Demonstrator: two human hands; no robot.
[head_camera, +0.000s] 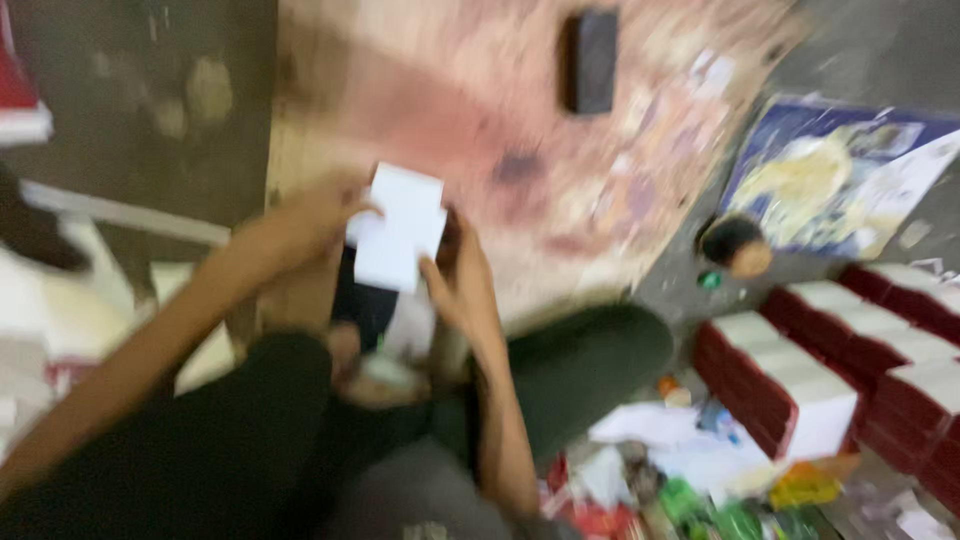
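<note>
The head view is blurred. I hold a small white box (402, 226) between both hands above my lap. My left hand (318, 213) grips its left edge and my right hand (462, 283) grips its lower right side. My knees in dark trousers (590, 360) show below the hands. A pale wooden board (480, 110) with reddish stains lies on the floor beyond the box.
A black rectangular object (592, 60) lies on the board at the top. Rows of red and white boxes (850, 350) are stacked at the right. Loose wrappers and paper (690, 470) litter the lower right. A blue printed sheet (840, 175) lies at upper right.
</note>
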